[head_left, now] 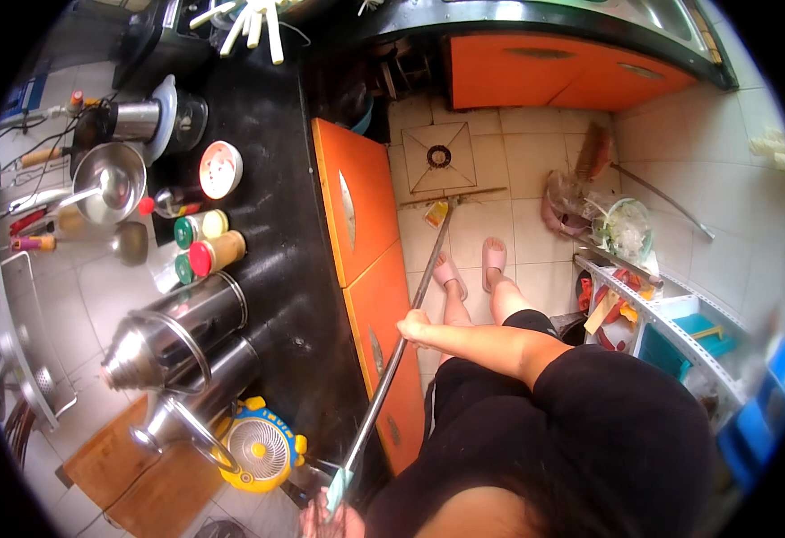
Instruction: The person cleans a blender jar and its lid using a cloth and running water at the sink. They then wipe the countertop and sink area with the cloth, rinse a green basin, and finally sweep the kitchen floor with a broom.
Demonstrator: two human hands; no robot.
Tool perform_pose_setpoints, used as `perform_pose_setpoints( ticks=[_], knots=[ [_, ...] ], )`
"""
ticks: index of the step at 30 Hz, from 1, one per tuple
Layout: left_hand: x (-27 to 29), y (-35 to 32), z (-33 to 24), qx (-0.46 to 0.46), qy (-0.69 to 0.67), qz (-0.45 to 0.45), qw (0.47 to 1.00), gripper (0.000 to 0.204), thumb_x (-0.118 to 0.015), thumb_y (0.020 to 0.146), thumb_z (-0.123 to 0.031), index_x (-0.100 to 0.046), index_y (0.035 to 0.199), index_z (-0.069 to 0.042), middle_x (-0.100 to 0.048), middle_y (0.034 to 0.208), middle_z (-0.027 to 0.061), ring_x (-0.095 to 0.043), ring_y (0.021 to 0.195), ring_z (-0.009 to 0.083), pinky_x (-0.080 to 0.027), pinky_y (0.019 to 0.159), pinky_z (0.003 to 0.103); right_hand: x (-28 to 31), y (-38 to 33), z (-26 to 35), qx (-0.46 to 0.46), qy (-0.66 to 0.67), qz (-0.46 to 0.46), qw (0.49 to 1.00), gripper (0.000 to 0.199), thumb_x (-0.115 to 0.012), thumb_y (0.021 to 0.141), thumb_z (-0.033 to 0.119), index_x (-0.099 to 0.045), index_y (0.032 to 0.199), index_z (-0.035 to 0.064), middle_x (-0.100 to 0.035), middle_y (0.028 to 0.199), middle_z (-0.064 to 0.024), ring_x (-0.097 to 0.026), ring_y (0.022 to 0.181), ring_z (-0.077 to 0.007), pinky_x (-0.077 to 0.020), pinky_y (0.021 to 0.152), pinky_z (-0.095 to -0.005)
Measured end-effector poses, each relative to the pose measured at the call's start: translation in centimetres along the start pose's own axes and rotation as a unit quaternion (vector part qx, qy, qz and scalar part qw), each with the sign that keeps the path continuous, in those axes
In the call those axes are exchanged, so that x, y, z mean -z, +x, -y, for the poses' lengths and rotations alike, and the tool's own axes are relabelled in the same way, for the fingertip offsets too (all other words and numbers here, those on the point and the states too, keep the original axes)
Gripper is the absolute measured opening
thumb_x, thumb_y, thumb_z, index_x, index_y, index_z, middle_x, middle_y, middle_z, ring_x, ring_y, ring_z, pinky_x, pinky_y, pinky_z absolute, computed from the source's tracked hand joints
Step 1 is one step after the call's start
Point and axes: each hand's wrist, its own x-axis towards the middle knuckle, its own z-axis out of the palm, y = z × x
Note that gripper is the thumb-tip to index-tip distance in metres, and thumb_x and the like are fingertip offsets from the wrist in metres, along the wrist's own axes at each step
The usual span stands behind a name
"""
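1. A person stands in a narrow kitchen, seen from above, holding a long metal mop handle (pixel 401 345) that slants from the near bottom of the view away to the tiled floor (pixel 536 224).
2. The right hand (pixel 413 328) is closed around the handle partway along its length, the arm reaching in from the right.
3. The left hand (pixel 331 516) is at the very bottom edge, wrapped around the near end of the handle (it is partly cut off, so the fingers are hard to make out).
4. The mop head (pixel 437 212) rests on the floor at the far end, just near of a square floor drain (pixel 438 156) and a little far-left of the person's feet in pink slippers (pixel 473 264).
5. To the left runs a black countertop (pixel 271 179) with orange cabinet doors (pixel 366 260) below it.
6. On the counter stand two steel flasks (pixel 177 327), several spice jars with coloured lids (pixel 204 242), a steel bowl (pixel 110 184) and a small yellow and blue fan (pixel 258 448).
7. To the right are a white wire rack (pixel 671 332) holding mixed items, and a broom (pixel 626 170) lying on the floor farther away.
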Motion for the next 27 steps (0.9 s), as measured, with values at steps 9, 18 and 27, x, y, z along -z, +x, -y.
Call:
perform_pose_setpoints(
  ticks=[9,18,27],
  knots=[
    [-3.0,1.6,8.5,-0.079,-0.02,0.286,0.955,0.018,-0.048,0.065,0.0,-0.034,0.059,-0.01,-0.033,0.062,0.002,-0.039,0.069,0.0156,-0.032,0.1,0.037,13.4,5.7,3.8,0.124,0.188,-0.018,0.974,0.025,-0.059,0.079,0.022,-0.052,0.069,0.0006,-0.049,0.052,-0.0085,-0.043,0.033,-0.0183,-0.0351,0.029,-0.0316],
    [-6.7,1.6,4.4,-0.172,0.083,0.405,0.894,0.024,-0.048,0.068,0.0,-0.031,0.056,-0.013,-0.032,0.056,0.0009,-0.039,0.064,0.0133,-0.033,0.096,0.035,11.3,3.0,6.0,0.079,0.263,0.062,0.96,0.022,-0.052,0.082,0.025,-0.049,0.076,0.0039,-0.053,0.056,-0.0095,-0.043,0.031,-0.0134,-0.0253,0.026,-0.0288],
    [-1.8,2.5,-2.8,-0.203,0.14,0.413,0.877,0.026,-0.051,0.068,-0.004,-0.03,0.058,-0.014,-0.03,0.057,0.0004,-0.037,0.065,0.0121,-0.032,0.096,0.034,-0.2,0.0,4.0,0.076,0.399,0.212,0.889,0.025,-0.056,0.087,0.02,-0.049,0.076,-0.0001,-0.05,0.063,-0.0092,-0.044,0.046,-0.0136,-0.0367,0.034,-0.0284]
  ],
)
